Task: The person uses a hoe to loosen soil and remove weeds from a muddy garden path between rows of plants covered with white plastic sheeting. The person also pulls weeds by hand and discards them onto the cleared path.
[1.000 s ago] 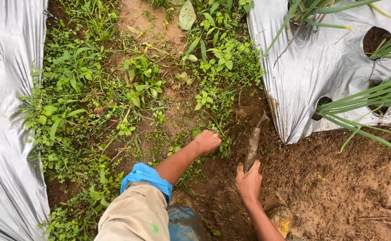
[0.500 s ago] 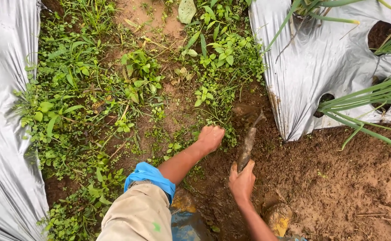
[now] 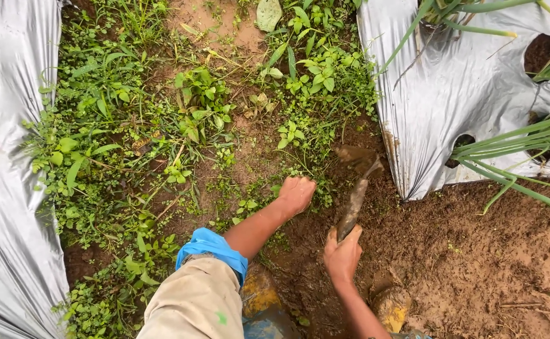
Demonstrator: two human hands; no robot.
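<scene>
My right hand (image 3: 342, 254) has a clenched grip on the handle of a muddy hand hoe (image 3: 354, 198), which runs up and away from my fist, its blade (image 3: 358, 157) sitting at the edge of the weeds (image 3: 300, 135) just beside the silver plastic mulch (image 3: 451, 107). My left hand (image 3: 296, 194) is a closed fist down in low weeds just left of the hoe, I think bunched around a clump, hard to tell. Bare brown soil (image 3: 463, 263) off to my right.

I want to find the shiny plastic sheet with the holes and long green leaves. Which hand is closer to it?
The right hand. It grips a muddy hand hoe just below and left of that silver mulch sheet. The left hand is fisted in the weeds, farther left.
</scene>
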